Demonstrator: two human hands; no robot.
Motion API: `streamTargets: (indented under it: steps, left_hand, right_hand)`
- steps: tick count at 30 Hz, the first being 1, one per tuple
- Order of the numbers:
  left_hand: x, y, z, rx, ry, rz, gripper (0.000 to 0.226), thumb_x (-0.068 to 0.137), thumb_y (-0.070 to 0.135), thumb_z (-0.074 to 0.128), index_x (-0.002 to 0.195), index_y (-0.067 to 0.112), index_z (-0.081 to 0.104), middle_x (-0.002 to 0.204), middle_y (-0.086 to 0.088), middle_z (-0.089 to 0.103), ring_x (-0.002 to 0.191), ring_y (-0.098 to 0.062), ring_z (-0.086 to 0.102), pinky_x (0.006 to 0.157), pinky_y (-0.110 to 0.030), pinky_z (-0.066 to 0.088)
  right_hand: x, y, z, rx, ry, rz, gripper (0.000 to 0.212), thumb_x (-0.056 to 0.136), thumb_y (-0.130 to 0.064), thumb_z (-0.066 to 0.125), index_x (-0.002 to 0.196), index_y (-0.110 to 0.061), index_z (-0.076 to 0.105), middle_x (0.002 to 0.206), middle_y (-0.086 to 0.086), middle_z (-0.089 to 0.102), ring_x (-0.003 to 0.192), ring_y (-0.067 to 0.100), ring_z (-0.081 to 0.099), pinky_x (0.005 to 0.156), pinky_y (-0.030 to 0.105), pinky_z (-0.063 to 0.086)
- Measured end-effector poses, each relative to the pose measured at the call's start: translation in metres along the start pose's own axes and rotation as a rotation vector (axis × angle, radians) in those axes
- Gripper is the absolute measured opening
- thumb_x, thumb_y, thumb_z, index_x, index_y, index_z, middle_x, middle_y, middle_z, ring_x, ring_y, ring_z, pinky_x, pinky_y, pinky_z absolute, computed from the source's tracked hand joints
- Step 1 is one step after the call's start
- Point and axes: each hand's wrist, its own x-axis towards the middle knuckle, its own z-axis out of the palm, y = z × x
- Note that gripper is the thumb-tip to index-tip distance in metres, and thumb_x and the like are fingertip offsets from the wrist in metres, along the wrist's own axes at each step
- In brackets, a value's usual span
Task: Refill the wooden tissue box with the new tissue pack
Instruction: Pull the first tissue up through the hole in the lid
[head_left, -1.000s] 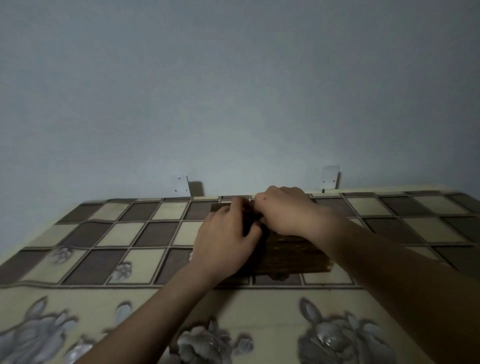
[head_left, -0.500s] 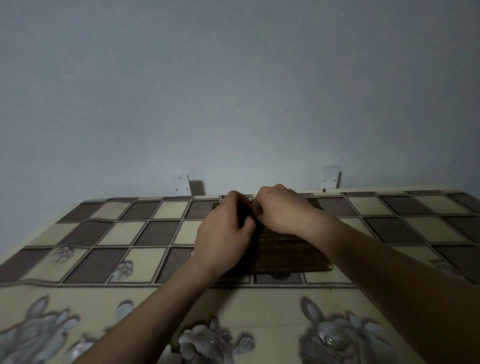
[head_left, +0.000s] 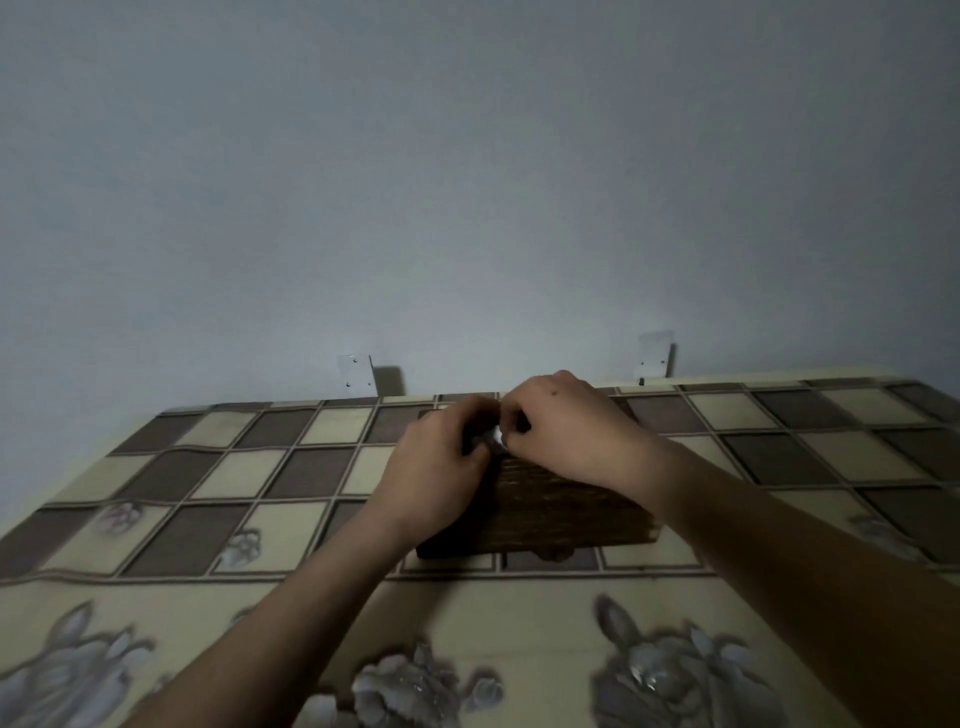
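Note:
A dark wooden tissue box (head_left: 558, 512) lies on the table, long side toward me. My left hand (head_left: 441, 457) and my right hand (head_left: 566, 426) meet over the middle of its top, fingers curled. Between their fingertips shows a small bit of white tissue (head_left: 500, 435), which both hands pinch. The hands hide the box's top slot and most of its lid. No separate tissue pack is in view.
The table wears a checked brown-and-cream cloth (head_left: 234, 467) with grey flowers along its near edge. It stands against a plain pale wall. Two small white brackets (head_left: 356, 372) (head_left: 654, 354) sit on the wall just above the table's far edge.
Both hands have drawn closer together on top of the box, and a white bit of tissue now shows between their fingertips. The box has not moved.

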Motion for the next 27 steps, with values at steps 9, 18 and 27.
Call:
streamTargets:
  steps: [9,18,27]
  left_hand:
    - [0.009,0.002,-0.008,0.004,-0.099,0.086,0.022,0.092,0.028,0.06,0.11,0.028,0.072,0.104,0.01,0.075,0.095,-0.002,0.064,0.08,-0.015,0.044]
    - [0.014,0.005,-0.014,0.097,-0.15,0.175,0.023,0.088,0.034,0.065,0.11,0.026,0.07,0.086,0.021,0.068,0.084,0.007,0.056,0.071,-0.009,0.037]
    - [0.013,0.011,-0.012,0.229,-0.088,0.267,0.024,0.088,0.044,0.064,0.097,0.022,0.063,0.091,0.003,0.062,0.088,-0.016,0.054,0.073,-0.036,0.044]
  right_hand:
    - [-0.02,0.013,0.009,0.03,0.208,-0.097,0.008,0.086,-0.03,0.061,0.08,-0.029,0.065,0.081,-0.004,0.059,0.079,0.015,0.054,0.065,0.033,0.046]
    - [-0.041,0.022,0.014,-0.002,0.423,-0.212,0.003,0.081,-0.01,0.069,0.079,-0.013,0.07,0.076,-0.001,0.066,0.078,0.02,0.055,0.061,0.035,0.047]
    - [-0.042,0.029,0.017,0.046,0.408,-0.245,0.001,0.083,-0.011,0.069,0.082,-0.011,0.07,0.081,0.0,0.068,0.081,0.021,0.056,0.066,0.042,0.05]
